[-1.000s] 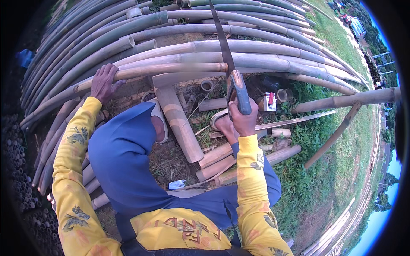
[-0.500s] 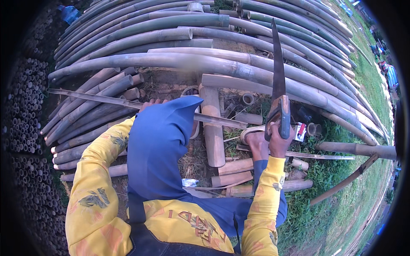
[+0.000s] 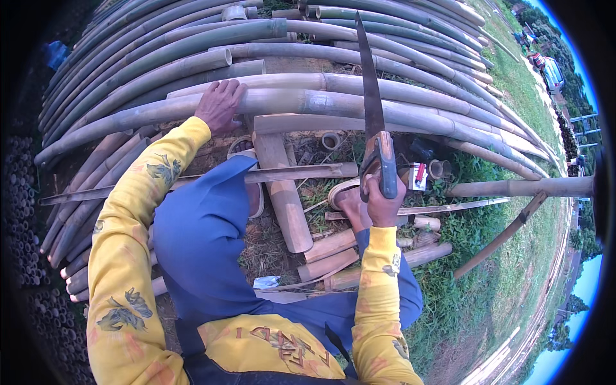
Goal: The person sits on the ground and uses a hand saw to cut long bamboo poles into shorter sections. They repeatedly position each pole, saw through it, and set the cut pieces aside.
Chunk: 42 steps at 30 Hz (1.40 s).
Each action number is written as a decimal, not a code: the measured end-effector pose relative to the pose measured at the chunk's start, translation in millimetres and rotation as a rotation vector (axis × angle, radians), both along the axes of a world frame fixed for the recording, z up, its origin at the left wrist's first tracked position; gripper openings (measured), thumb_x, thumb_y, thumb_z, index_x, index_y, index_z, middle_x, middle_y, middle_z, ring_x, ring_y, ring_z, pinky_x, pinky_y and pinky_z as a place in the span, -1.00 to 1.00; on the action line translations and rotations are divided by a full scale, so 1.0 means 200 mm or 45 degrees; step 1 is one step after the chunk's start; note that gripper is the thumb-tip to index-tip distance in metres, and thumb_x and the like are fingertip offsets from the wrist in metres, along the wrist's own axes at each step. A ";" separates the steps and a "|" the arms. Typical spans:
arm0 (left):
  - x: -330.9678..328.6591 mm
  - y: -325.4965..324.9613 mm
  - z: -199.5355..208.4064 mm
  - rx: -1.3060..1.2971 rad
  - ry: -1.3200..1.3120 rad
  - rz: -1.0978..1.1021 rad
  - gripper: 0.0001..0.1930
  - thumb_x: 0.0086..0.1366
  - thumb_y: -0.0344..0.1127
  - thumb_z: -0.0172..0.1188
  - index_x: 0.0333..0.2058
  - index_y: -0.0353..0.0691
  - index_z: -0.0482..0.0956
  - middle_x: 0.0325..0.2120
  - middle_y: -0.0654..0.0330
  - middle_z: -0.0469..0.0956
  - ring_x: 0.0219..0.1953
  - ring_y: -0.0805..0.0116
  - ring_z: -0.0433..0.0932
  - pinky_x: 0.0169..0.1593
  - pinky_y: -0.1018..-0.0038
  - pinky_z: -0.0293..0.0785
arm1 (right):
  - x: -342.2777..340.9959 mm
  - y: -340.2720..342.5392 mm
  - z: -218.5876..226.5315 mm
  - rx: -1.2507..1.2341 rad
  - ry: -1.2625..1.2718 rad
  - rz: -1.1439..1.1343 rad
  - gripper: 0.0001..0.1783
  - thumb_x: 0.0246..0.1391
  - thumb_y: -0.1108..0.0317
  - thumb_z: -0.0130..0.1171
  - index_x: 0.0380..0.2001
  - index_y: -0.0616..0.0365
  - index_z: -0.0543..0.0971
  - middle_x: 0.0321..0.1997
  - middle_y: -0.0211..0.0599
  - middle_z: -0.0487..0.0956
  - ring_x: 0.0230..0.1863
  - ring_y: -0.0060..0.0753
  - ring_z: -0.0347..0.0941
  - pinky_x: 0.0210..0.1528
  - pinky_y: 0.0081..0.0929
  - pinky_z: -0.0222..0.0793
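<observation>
My right hand (image 3: 385, 204) is closed around the handle of a handsaw (image 3: 370, 83). The saw's dark, tapering blade points up and away from me, in front of the long poles. At the far left of my lap, my left hand (image 3: 220, 108) lies over a thick greyish bamboo pole (image 3: 276, 101), fingers curled across its top. A second, paler pole (image 3: 301, 81) runs right behind that one. Nearer to me, a split bamboo strip (image 3: 301, 172) rests across my left leg and over a short thick bamboo log (image 3: 282, 196) on the ground.
Stacked long poles (image 3: 192, 42) fill the far side, with more bundled at left. Cut bamboo pieces (image 3: 330, 253) lie between my feet. A small white box (image 3: 417, 176) with a red item sits right of the saw. A horizontal pole (image 3: 513, 187) crosses the grass at right.
My left hand has left the split strip beside my knee and moved up and away onto the thick pole. The saw stays upright in my right hand. The whole view has shifted.
</observation>
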<state>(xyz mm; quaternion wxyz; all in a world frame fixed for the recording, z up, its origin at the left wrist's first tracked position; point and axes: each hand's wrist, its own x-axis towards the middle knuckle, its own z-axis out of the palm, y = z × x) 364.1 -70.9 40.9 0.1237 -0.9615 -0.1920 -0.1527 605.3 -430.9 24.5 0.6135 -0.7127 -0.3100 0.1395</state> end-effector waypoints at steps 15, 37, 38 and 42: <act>-0.29 0.21 0.04 -0.274 0.243 0.098 -0.25 -0.09 -0.25 0.56 0.09 -0.17 0.38 -0.11 -0.01 0.57 0.00 -0.04 0.60 0.09 0.12 0.52 | -0.32 0.08 0.08 -0.102 -0.045 0.044 -0.89 0.07 0.52 0.33 -0.38 0.24 0.56 -0.52 -0.42 0.54 -0.48 -0.57 0.44 -0.36 -0.52 0.37; -0.29 0.25 -0.06 -0.158 0.105 0.075 -0.29 -0.19 -0.30 0.57 0.00 -0.19 0.45 -0.09 0.10 0.48 0.00 0.07 0.51 0.10 0.22 0.54 | -0.52 -0.08 0.13 -0.188 -0.083 -0.043 -0.85 0.00 0.55 0.33 -0.31 0.31 0.60 -0.50 -0.34 0.58 -0.47 -0.49 0.51 -0.31 -0.49 0.43; -0.28 0.26 -0.04 -0.187 0.117 0.095 -0.30 -0.19 -0.30 0.57 0.00 -0.19 0.45 -0.09 0.10 0.48 0.00 0.06 0.51 0.09 0.21 0.54 | -0.48 -0.01 0.15 -0.162 -0.110 -0.037 -0.86 0.01 0.55 0.33 -0.33 0.30 0.60 -0.50 -0.34 0.57 -0.47 -0.50 0.49 -0.32 -0.49 0.42; -0.25 0.31 0.12 -0.159 0.101 0.103 -0.31 -0.17 -0.29 0.56 -0.01 -0.17 0.46 -0.11 0.10 0.48 -0.02 0.05 0.53 0.06 0.19 0.54 | -0.39 0.08 0.21 -0.121 -0.363 -0.046 -0.90 0.03 0.56 0.32 -0.40 0.27 0.56 -0.52 -0.37 0.54 -0.48 -0.54 0.44 -0.35 -0.48 0.38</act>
